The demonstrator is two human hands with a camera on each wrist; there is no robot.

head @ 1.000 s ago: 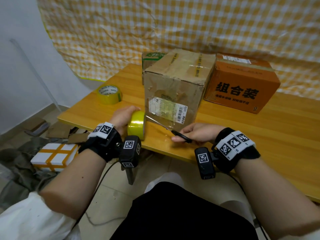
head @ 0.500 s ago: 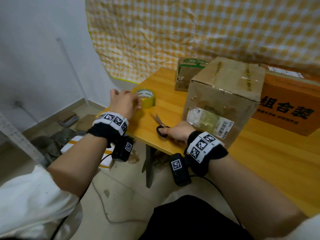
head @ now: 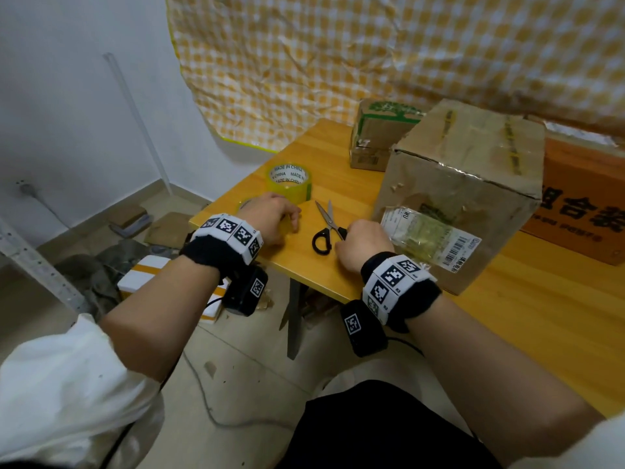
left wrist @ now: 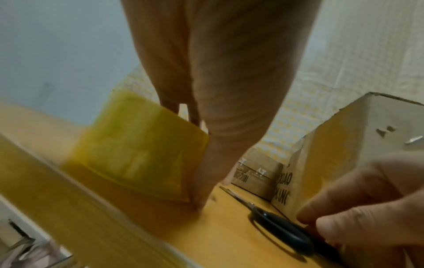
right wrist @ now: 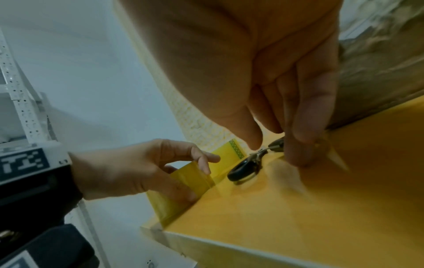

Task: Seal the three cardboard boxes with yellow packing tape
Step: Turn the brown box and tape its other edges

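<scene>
Scissors (head: 326, 228) with black handles are lying flat on the wooden table (head: 527, 319) at the centre of the head view, blades pointing toward the upper part of the frame. Touching their right-hand handle loop is the right hand (head: 363, 243), fingers curled down over it; the right wrist view is showing the fingertips (right wrist: 300, 154) bearing on the scissors near the pivot, with no finger seen through a loop. At centre left of the head view the left hand (head: 272, 220) is gripping a yellow tape roll (left wrist: 137, 150) standing on edge at the table corner — thumb on one side, fingers on the other, as both wrist views are showing. A second tape roll (head: 291, 181) is lying flat just above that hand, apart from it. The large plain box (head: 463, 194) is occupying the centre right of the head view, its printed label facing the camera. A small green-printed box (head: 378, 137) is sitting behind it toward the top of the frame, and the orange box (head: 581, 204) is running off the right edge. Checked cloth (head: 372, 55) is hanging across the upper frame — floor clutter is showing at lower left.
</scene>
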